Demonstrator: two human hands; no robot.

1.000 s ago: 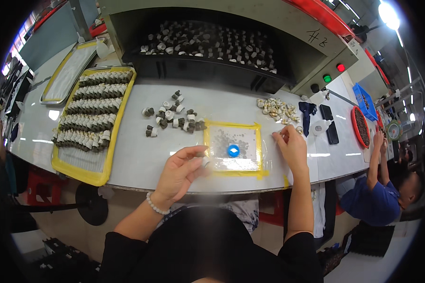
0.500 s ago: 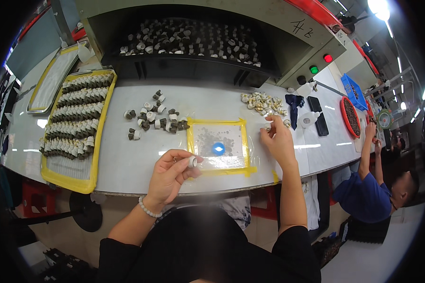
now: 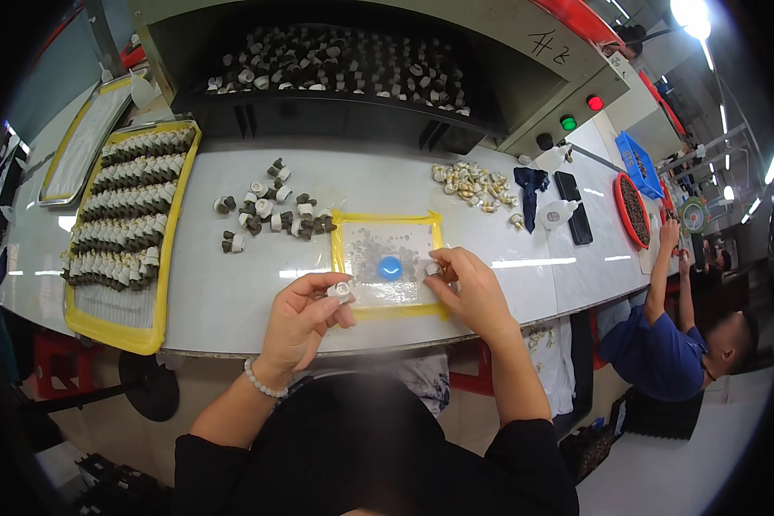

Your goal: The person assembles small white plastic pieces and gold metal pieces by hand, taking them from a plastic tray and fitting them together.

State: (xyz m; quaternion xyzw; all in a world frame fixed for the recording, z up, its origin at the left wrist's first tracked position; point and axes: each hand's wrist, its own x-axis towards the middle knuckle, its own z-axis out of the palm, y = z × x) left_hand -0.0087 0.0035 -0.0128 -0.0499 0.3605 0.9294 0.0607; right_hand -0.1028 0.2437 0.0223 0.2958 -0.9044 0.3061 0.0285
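Note:
My left hand (image 3: 297,325) pinches a small white cup-shaped part (image 3: 340,292) between thumb and fingers, just left of a yellow-taped sheet. Over the sheet's right edge, the thumb and fingers of my right hand (image 3: 475,294) close on a small whitish piece (image 3: 433,269), partly hidden by the fingertips. Grey blotches mark the taped sheet (image 3: 404,297), and a blue round spot (image 3: 390,268) shows in its middle. Loose white parts with dark ends (image 3: 271,208) lie left of it. Beyond my right hand is a pile of small white-and-yellowish pieces (image 3: 471,187).
At left stands a yellow-edged tray (image 3: 120,318) with rows of parts. A black tray (image 3: 318,107) full of similar parts sits under a machine at the back. To the right lie a dark cloth (image 3: 531,193), a squeeze bottle (image 3: 559,213) and a black case (image 3: 574,206). Another person (image 3: 666,348) works farther right.
My right hand has moved left and nearer from beside the pile to the sheet's right edge, carrying a small piece. The white part in my left hand has turned slightly. The view shifted a little.

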